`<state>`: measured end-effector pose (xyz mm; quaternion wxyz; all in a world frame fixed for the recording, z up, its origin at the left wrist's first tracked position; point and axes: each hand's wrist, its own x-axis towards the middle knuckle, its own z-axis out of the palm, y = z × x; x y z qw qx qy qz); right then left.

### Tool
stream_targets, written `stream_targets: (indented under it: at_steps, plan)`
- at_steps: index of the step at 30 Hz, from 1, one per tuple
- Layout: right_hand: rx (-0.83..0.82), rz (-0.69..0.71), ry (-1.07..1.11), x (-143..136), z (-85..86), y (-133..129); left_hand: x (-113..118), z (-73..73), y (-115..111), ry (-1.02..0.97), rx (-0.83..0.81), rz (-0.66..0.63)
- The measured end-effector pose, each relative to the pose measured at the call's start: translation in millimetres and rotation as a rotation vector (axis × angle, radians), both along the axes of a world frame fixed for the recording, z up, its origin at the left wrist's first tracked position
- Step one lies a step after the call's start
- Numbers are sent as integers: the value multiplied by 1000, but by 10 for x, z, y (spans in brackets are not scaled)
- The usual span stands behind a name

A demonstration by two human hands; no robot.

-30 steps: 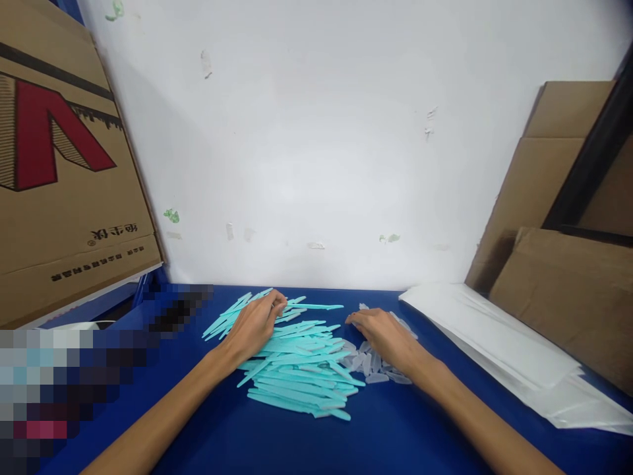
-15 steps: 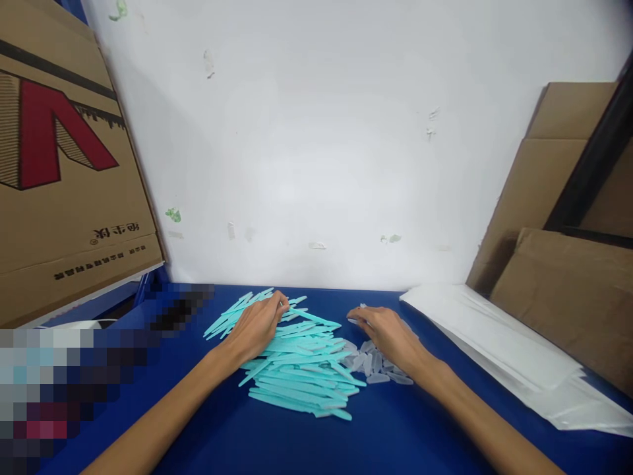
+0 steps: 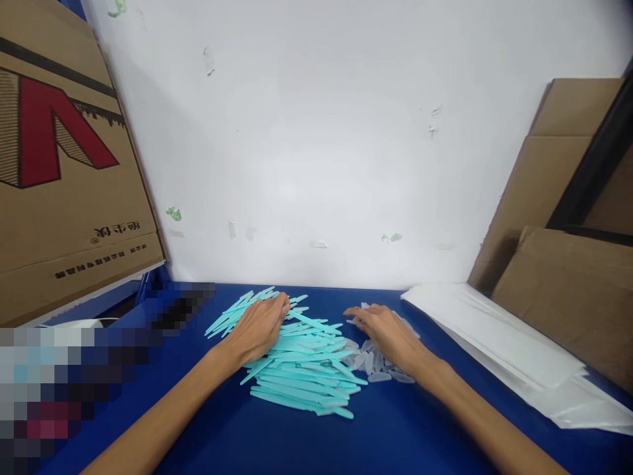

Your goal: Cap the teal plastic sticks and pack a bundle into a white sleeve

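A heap of slim turquoise plastic sticks [image 3: 301, 382], shaped like eyebrow razors, lies on the blue table [image 3: 306, 448]. My left hand [image 3: 262, 323] rests on its upper left part, fingers curled closed and fingertips hidden. One stick [image 3: 316, 322] runs out to the right from beside those fingers; how firmly it is gripped does not show. To the right is a smaller pile of translucent whitish caps [image 3: 376, 364]. My right hand [image 3: 383, 326] is over this pile, palm down, with the index finger stretched leftward and apart from the thumb. A cap [image 3: 351, 322] lies just below that finger.
White sheets or flat bags [image 3: 494, 336] are stacked on the right, beside leaning brown cardboard [image 3: 558, 297]. A large printed carton [image 3: 74, 218] stands on the left, above a blurred-out patch. Behind the table rises a white wall [image 3: 316, 145].
My right index finger has lifted and stretched slightly to the left. My left hand has barely shifted over the sticks. Both piles look the same.
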<state>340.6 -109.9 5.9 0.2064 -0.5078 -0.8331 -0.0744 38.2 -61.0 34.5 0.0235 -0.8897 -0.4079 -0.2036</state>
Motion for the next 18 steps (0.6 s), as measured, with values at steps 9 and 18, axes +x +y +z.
stream_targets:
  at_steps: [9, 18]
  plan:
    - [117, -10, 90, -67, 88, -31, -12, -3, 23, -113, -8, 32]
    - [62, 5, 295, -142, 177, -107, 8, 20, 33, -318, -47, 100]
